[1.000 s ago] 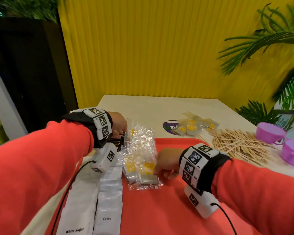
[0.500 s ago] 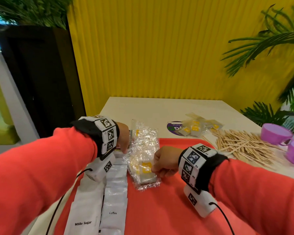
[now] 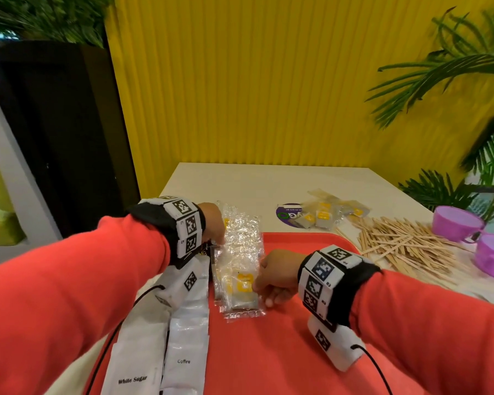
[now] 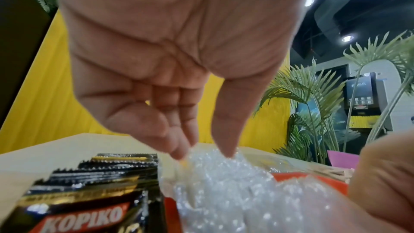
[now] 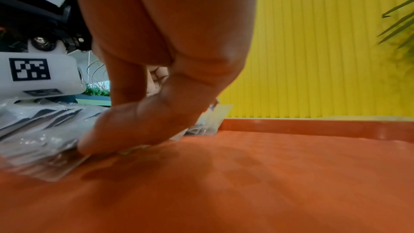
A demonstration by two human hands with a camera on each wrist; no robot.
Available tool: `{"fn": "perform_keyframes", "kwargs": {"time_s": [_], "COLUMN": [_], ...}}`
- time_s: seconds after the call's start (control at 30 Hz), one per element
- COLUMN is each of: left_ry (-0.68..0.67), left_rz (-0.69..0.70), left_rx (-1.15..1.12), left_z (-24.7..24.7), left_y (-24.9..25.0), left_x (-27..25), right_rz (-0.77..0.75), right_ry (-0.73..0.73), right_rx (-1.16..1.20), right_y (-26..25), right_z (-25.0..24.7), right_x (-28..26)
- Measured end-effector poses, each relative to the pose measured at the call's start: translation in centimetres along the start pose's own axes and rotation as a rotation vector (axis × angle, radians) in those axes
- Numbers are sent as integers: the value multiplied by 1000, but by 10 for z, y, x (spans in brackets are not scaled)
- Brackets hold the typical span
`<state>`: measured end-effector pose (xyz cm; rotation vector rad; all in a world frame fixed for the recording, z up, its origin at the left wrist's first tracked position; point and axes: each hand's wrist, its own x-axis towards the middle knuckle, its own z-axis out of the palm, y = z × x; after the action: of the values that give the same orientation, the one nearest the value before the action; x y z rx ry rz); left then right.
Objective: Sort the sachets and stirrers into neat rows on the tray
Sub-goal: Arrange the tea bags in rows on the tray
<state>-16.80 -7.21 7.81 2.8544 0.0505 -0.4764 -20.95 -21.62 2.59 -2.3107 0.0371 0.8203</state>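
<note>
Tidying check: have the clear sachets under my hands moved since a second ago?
Yes, the clear sachets closed up leftward toward the Coffee sachet.

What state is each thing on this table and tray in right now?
Clear tea-bag packets: stacked in a row on the tray, both hands on them.
White sachets: lined up at the tray's left.
Stirrers: loose heap, off the tray.
Spare tea bags: scattered on the table.
Purple cups: upright.
</note>
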Motion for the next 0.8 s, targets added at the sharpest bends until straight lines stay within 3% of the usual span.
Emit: {"fn": "perform_keyframes", "kwargs": {"time_s": [0.13,0.2,0.27,0.37,0.57,0.8], "left_ry": [71,46,-29,-94,-72,-197], "left_rz": [-63,-105,-122,-95,-61,-122], "left_rx": [-541,-854,-1025,-1161,-1338,-1279], "left_z": [-2,-2,5,22,44,46], "left_y": [-7,-10,-11,-9,-5,-4], "left_x": [8,4,-1,-8,-4,-10], "right_rz": [-8,-10,-9,-3,-6,30], "right_ry": [-8,-22,-35,-33,-10,-7], "right_rx": [0,12,17,18,18,5], "right_y": [2,1,2,2,3,4], "right_z": [1,3,5,7,10,15], "right_x": [0,-1,-1,-2,-10,-11]}}
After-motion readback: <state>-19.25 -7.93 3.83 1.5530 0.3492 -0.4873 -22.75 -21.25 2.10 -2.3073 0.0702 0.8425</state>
